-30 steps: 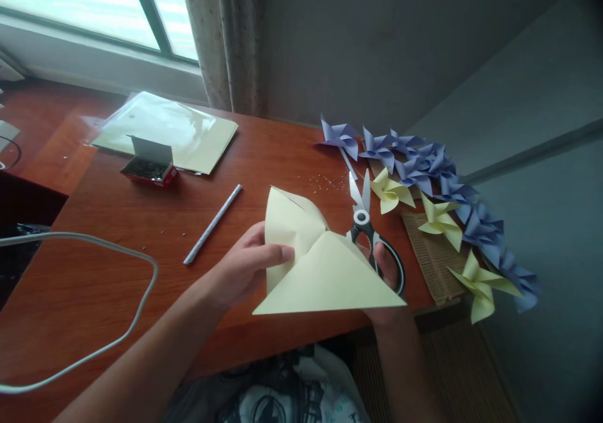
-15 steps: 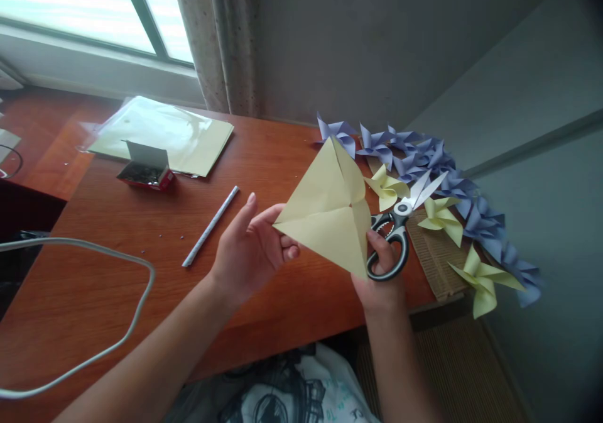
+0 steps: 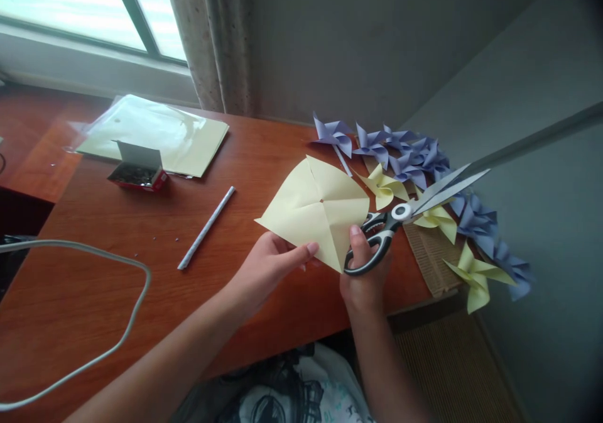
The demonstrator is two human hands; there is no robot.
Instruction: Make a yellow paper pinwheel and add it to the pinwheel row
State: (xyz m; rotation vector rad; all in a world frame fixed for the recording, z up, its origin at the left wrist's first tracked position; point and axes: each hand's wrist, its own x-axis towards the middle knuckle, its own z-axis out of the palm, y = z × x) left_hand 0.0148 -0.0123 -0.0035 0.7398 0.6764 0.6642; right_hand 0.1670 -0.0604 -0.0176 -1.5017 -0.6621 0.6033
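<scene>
My left hand (image 3: pixel 271 264) pinches the near edge of a pale yellow paper square (image 3: pixel 315 209) with crossing creases, holding it flat above the desk. My right hand (image 3: pixel 365 275) grips black-handled scissors (image 3: pixel 405 212) by the loops, thumb through one; the blades are slightly apart and point right, away from the paper. The right thumb also touches the paper's near right corner.
Blue pinwheels (image 3: pixel 414 159) and yellow pinwheels (image 3: pixel 386 187) lie along the desk's right edge by a ribbed mat (image 3: pixel 431 256). A rolled paper stick (image 3: pixel 206 227), a red box of pins (image 3: pixel 136 175), a bagged yellow paper stack (image 3: pixel 151 134) and a white cable (image 3: pixel 94 256) lie to the left.
The paper was unfolded from a triangle into a flat creased square and turned. The scissors swung from pointing away to pointing right, blades nearly closed.
</scene>
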